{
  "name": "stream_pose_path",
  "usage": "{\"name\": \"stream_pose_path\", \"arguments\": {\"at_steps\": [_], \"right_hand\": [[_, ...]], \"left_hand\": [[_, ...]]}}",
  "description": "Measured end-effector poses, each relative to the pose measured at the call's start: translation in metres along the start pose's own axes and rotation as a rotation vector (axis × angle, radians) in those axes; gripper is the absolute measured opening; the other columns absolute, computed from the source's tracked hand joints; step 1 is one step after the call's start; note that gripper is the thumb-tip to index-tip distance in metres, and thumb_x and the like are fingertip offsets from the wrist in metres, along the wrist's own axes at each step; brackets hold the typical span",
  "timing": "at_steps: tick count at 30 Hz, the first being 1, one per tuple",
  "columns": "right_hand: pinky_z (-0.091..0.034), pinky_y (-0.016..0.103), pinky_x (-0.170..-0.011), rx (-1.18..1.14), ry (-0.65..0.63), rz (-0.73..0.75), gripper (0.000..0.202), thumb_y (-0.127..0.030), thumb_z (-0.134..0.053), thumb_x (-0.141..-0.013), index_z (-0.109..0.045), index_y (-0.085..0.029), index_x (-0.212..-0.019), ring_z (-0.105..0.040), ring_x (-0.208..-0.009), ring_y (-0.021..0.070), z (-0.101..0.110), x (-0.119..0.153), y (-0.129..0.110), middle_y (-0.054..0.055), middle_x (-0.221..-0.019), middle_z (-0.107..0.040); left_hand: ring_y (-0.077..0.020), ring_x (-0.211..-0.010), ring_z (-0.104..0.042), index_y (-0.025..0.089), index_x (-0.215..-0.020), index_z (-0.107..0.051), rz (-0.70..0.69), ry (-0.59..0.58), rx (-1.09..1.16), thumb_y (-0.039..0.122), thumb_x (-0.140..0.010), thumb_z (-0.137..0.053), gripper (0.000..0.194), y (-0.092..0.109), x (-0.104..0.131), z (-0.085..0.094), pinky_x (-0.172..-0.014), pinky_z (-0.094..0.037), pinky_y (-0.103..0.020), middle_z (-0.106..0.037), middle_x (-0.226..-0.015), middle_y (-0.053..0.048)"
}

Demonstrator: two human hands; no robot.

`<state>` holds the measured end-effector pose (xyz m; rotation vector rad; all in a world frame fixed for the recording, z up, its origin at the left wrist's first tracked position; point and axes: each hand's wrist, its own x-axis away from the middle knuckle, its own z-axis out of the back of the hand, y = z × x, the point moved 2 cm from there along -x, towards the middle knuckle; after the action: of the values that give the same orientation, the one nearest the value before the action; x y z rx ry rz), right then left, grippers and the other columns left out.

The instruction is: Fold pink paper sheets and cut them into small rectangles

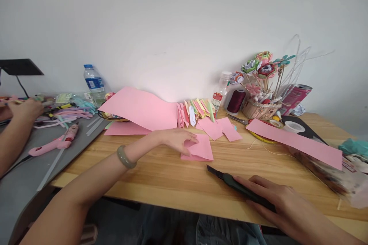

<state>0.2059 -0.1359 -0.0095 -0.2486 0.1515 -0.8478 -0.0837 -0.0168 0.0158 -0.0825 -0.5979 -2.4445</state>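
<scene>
A folded square of pink paper (204, 149) lies on the wooden table in front of me, its layers slightly parted. My left hand (179, 139) reaches over its left side, thumb and fingers apart and touching the paper. In my right hand (276, 195) is a dark green utility knife (235, 185), its black blade out and pointing up and left, short of the paper's lower edge. Smaller pink paper pieces (211, 128) lie just behind the square. A large pink sheet (140, 109) rests at the back left, and a long pink strip (296, 141) lies to the right.
Folded coloured paper pieces (201, 109) stand along the wall. Scissors (238, 118), a thread spool (236, 101) and a basket of paper flowers (261, 109) are at the back right. On the left grey table lie a pink glue gun (54, 145) and another person's hand (27, 109).
</scene>
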Motion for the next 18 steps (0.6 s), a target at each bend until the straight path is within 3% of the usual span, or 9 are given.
{"name": "stream_pose_path", "arguments": {"at_steps": [5,10,18], "right_hand": [[-0.054,0.029,-0.068,0.003,0.031,-0.011,0.046,-0.031,-0.042,-0.088,-0.036,-0.036,-0.134,-0.065,-0.084,0.0171,0.0,-0.009,-0.008,0.003,-0.11,-0.061],[-0.054,0.032,-0.066,0.051,0.023,-0.022,0.046,-0.032,-0.04,-0.089,-0.036,-0.035,-0.134,-0.064,-0.081,0.0179,-0.002,-0.015,-0.014,0.005,-0.107,-0.061],[-0.053,0.03,-0.059,0.148,0.116,-0.065,0.047,-0.03,-0.038,-0.089,-0.034,-0.032,-0.135,-0.065,-0.071,0.0173,-0.009,-0.013,-0.011,0.006,-0.107,-0.061]], "left_hand": [[-0.026,-0.116,-0.048,0.021,-0.114,-0.059,-0.035,0.016,0.069,0.042,-0.072,-0.062,0.047,-0.003,-0.002,0.003,-0.096,-0.034,-0.029,-0.055,-0.124,-0.004],[-0.0257,-0.118,-0.046,0.019,-0.116,-0.057,-0.037,-0.002,0.067,0.039,-0.073,-0.06,0.047,-0.002,-0.002,0.004,-0.096,-0.034,-0.029,-0.053,-0.127,-0.005],[-0.0249,-0.116,-0.048,0.021,-0.112,-0.06,-0.053,0.014,0.067,0.044,-0.072,-0.061,0.046,-0.003,-0.002,0.003,-0.095,-0.035,-0.027,-0.055,-0.125,-0.004]]}}
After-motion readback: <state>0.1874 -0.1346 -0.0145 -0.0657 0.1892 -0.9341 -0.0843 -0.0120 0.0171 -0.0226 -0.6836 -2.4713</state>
